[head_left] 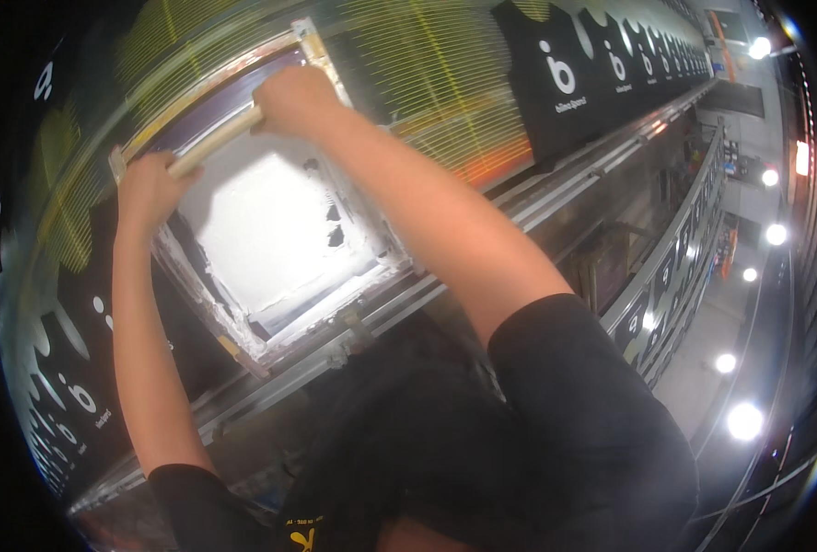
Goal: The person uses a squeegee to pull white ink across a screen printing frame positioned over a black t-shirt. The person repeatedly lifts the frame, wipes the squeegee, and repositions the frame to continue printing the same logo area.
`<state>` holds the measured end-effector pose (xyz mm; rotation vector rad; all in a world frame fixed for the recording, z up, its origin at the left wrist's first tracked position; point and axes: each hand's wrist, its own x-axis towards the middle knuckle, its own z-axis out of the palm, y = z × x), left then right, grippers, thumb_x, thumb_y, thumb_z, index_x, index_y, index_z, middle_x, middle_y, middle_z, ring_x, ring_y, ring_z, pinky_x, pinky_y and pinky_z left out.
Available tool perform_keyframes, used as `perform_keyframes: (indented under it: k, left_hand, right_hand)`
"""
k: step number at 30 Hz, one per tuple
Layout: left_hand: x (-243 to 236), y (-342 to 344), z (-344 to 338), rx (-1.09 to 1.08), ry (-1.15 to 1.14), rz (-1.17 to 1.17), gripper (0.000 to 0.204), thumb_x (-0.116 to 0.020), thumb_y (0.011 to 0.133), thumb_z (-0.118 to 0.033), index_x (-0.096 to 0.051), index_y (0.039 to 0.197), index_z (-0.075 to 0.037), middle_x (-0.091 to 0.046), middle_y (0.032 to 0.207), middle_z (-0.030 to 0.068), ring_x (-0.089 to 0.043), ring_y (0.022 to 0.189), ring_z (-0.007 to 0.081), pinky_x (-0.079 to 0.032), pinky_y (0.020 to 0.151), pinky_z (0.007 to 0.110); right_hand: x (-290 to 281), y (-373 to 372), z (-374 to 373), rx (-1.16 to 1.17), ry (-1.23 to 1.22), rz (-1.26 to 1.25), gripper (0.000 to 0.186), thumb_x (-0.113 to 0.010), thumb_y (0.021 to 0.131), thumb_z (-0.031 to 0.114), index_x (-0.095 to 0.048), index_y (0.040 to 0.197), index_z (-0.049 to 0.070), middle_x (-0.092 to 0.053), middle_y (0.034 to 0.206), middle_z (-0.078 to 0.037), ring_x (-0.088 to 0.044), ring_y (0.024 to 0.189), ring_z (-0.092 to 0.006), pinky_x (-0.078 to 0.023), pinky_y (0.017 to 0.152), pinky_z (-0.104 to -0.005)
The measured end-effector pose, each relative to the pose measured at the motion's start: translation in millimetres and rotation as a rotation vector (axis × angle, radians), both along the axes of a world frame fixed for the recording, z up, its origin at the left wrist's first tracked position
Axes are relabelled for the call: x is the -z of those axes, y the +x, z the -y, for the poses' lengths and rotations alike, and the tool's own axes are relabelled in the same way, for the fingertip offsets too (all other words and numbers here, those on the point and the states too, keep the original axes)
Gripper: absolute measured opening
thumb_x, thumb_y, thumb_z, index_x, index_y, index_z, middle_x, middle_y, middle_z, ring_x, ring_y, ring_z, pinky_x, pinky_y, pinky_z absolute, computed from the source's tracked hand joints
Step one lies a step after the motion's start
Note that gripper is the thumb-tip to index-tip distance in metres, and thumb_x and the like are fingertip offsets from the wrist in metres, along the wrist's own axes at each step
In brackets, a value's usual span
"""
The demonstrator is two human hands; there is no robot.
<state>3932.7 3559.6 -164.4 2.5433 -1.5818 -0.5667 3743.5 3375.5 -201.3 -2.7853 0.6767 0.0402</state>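
Both my arms reach forward over a screen-printing frame (243, 357) smeared with white ink along its edges. A wooden-handled squeegee (213, 142) spans the far part of the screen. My left hand (150, 189) is closed round its left end, and my right hand (296, 99) grips its right end. White ink (266, 230) covers the middle of the mesh on the near side of the squeegee, with a few dark gaps at its right edge. Whatever lies beneath the frame is hidden.
Black printed garment pieces (556, 83) lie in a row on the long table to the right, with more (77, 391) at the left. A metal rail (602, 166) runs along the table's near edge. Beyond an aisle, another row of dark printed pieces (671, 276) stretches away.
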Motion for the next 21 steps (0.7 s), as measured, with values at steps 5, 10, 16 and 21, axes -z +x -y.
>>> perform_keyframes:
  k: [5, 10, 16, 21]
  left_hand:
    - [-9, -67, -39, -0.071, 0.169, -0.041, 0.043, -0.080, 0.084, -0.047, -0.081, 0.105, -0.010, -0.077, 0.091, 0.0173, -0.074, 0.091, 0.0385, -0.056, 0.083, 0.048]
    - [-9, -158, -117, -0.070, 0.157, -0.105, 0.037, -0.080, 0.082, -0.043, -0.081, 0.104, -0.013, -0.078, 0.098, 0.0149, -0.074, 0.095, 0.0375, -0.057, 0.083, 0.049]
    - [26, -201, -175, 0.007, -0.070, 0.019, 0.033, -0.081, 0.080, -0.034, -0.080, 0.105, -0.012, -0.076, 0.097, 0.0117, -0.073, 0.093, 0.0356, -0.058, 0.080, 0.048]
    - [9, -205, -178, -0.009, 0.044, -0.071, 0.022, -0.077, 0.081, -0.029, -0.080, 0.096, -0.013, -0.076, 0.092, 0.0137, -0.073, 0.093, 0.0373, -0.058, 0.079, 0.049]
  right_hand:
    - [0, -66, -42, -0.033, 0.077, -0.018, 0.033, -0.089, 0.076, 0.044, -0.083, 0.085, 0.013, -0.078, 0.083, -0.010, -0.077, 0.084, -0.0303, -0.059, 0.073, -0.0445]
    - [10, -164, -121, -0.060, 0.104, 0.143, 0.021, -0.086, 0.073, 0.030, -0.076, 0.078, 0.013, -0.074, 0.084, -0.009, -0.074, 0.084, -0.0309, -0.057, 0.076, -0.0438]
    - [11, -221, -168, -0.014, 0.090, 0.295, 0.013, -0.076, 0.070, 0.010, -0.069, 0.081, 0.007, -0.070, 0.084, -0.010, -0.071, 0.084, -0.0328, -0.053, 0.078, -0.0470]
    - [11, -221, -165, -0.114, 0.047, 0.278, 0.019, -0.084, 0.071, 0.016, -0.071, 0.084, 0.009, -0.070, 0.085, -0.008, -0.071, 0.084, -0.0310, -0.054, 0.077, -0.0460]
